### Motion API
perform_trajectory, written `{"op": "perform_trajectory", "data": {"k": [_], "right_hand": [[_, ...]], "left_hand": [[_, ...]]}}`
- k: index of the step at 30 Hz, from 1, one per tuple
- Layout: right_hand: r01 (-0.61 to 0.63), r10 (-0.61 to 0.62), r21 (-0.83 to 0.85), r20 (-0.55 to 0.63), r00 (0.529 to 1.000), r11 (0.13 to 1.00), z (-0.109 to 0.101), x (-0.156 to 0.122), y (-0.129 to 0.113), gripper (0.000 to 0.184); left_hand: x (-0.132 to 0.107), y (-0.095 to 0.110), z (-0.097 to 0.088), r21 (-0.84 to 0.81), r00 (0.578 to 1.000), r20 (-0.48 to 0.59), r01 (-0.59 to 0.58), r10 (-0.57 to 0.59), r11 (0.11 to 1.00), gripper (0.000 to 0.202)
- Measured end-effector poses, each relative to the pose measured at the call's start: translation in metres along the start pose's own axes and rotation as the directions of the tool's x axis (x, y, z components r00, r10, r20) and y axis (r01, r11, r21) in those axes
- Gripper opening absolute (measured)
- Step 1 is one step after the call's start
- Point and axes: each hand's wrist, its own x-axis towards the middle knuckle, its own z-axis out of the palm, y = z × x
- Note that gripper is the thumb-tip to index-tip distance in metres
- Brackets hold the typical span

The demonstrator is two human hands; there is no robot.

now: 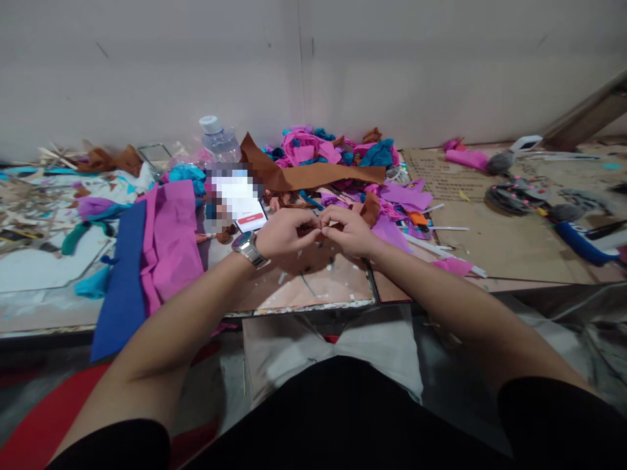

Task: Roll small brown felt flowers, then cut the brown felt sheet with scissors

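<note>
My left hand point(290, 234), with a metal-banded watch on the wrist, is closed in a pinch over the near part of the table. Fingertip to fingertip with it, my right hand point(347, 230) is pinched too. Between them shows a small piece of brown crepe paper point(321, 236), mostly hidden by the fingers. Just beyond the hands lies a long brown crepe paper strip point(337, 176) on a heap of pink, purple and teal scraps. A lit phone point(249, 212), partly blurred out, leans left of my left hand.
Pink crepe paper point(174, 235) and a blue sheet point(120, 281) hang over the table's front edge. A plastic bottle point(219, 142) stands behind the phone. White sticks point(443, 250) lie on the right, with cardboard point(470, 222) and a dark round tool point(509, 198) beyond. Scraps cover the left.
</note>
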Motion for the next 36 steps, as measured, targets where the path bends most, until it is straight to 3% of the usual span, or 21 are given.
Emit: {"op": "perform_trajectory", "data": {"k": [4, 11, 17, 31, 36], "right_hand": [[-0.016, 0.016, 0.006, -0.025, 1.000, 1.000, -0.001, -0.002, 0.002, 0.009], [0.058, -0.058, -0.044, -0.004, 0.998, 0.997, 0.001, -0.001, 0.003, 0.010], [0.062, -0.063, -0.042, -0.019, 0.998, 0.997, -0.002, 0.000, 0.005, 0.006], [0.090, -0.094, -0.094, -0.034, 0.995, 0.991, -0.003, -0.001, 0.006, 0.010], [0.100, -0.099, -0.123, 0.012, 0.995, 0.987, -0.006, 0.000, 0.001, 0.015]], "left_hand": [[0.001, -0.001, -0.001, 0.013, 0.998, 0.012, 0.067, -0.067, 0.998, 0.023], [0.001, 0.000, -0.003, -0.087, 0.990, 0.094, 0.110, -0.102, 0.990, 0.028], [0.000, -0.012, -0.009, -0.136, 0.969, 0.196, 0.181, -0.153, 0.974, 0.035], [0.000, -0.012, -0.014, -0.155, 0.955, 0.257, 0.193, -0.149, 0.969, 0.035], [0.001, -0.011, -0.017, -0.197, 0.946, 0.291, 0.208, -0.145, 0.958, 0.037]]}}
